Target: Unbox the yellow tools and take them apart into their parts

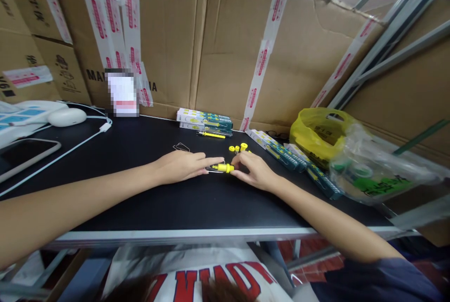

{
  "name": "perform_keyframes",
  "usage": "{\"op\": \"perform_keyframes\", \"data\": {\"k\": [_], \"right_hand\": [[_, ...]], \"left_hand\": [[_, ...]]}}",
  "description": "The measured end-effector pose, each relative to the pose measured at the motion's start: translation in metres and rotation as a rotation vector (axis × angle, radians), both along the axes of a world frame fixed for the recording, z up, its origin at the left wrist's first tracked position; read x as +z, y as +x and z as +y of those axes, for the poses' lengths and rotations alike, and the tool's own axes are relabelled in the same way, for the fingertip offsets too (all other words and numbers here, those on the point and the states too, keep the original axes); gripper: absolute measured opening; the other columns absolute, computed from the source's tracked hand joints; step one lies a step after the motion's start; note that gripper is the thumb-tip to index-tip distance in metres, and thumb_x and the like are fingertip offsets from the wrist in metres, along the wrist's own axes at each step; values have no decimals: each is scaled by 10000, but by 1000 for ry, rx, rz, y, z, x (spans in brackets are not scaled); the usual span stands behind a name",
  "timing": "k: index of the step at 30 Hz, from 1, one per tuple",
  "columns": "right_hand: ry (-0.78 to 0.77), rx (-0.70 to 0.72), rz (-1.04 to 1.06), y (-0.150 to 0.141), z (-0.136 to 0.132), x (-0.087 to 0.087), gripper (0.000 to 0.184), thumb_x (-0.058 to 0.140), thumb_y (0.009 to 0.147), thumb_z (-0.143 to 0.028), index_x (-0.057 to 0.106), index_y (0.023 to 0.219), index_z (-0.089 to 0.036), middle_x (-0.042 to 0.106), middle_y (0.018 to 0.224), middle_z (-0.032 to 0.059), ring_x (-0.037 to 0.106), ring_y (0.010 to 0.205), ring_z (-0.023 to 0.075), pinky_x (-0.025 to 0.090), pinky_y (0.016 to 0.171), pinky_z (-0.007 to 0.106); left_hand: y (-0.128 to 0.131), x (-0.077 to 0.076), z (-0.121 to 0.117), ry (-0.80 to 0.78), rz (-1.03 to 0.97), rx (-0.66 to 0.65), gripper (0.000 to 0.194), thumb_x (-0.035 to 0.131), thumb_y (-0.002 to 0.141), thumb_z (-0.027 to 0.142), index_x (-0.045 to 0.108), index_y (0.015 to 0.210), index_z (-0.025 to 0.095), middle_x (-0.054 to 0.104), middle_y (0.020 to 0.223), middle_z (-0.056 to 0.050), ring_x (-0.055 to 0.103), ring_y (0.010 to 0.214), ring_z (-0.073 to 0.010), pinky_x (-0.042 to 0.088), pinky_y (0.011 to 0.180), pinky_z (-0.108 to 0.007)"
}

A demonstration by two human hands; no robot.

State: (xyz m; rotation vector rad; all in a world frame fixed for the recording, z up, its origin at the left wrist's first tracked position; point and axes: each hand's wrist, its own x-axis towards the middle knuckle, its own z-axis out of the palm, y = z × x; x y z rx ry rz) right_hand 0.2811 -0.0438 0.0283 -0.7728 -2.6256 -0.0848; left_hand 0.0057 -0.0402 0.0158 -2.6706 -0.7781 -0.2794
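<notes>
A small yellow rod-like tool with thin metal wire (223, 168) lies low over the black table, between my two hands. My left hand (184, 166) covers its left end, with the fingers stretched along the wire and closed on it. At the right end, the thumb and fingers of my right hand (255, 169) pinch the yellow tip. Several small yellow round parts (243, 147) sit just beyond my right fingers. Past my left hand lies a bent metal wire (181, 146). My palms hide part of the tool.
Flat printed boxes (204, 119) lie at the back, with a yellow stick in clear packaging (211, 135) before them. More boxes (281, 151), a yellow bag (316, 133) and a clear plastic bag (379, 175) occupy the right. At left are a phone (28, 154) and a white cable (70, 152).
</notes>
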Motion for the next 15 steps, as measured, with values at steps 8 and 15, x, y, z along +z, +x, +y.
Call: {"op": "perform_keyframes", "data": {"k": [8, 15], "right_hand": [[-270, -22, 68, -6, -3, -2, 284, 362, 970, -368, 507, 825, -172, 530, 746, 30, 489, 709, 143, 401, 676, 261], [-252, -27, 182, -8, -3, 0, 274, 399, 956, -387, 497, 811, -177, 518, 711, 12, 479, 683, 134, 387, 653, 250]], "left_hand": [[2, 3, -3, 157, 62, 18, 474, 332, 987, 331, 251, 1453, 301, 563, 861, -8, 572, 667, -120, 311, 441, -194], [7, 3, -8, 301, 38, 121, 540, 356, 968, 214, 187, 1463, 348, 533, 841, -24, 538, 676, -151, 356, 532, -230]]}}
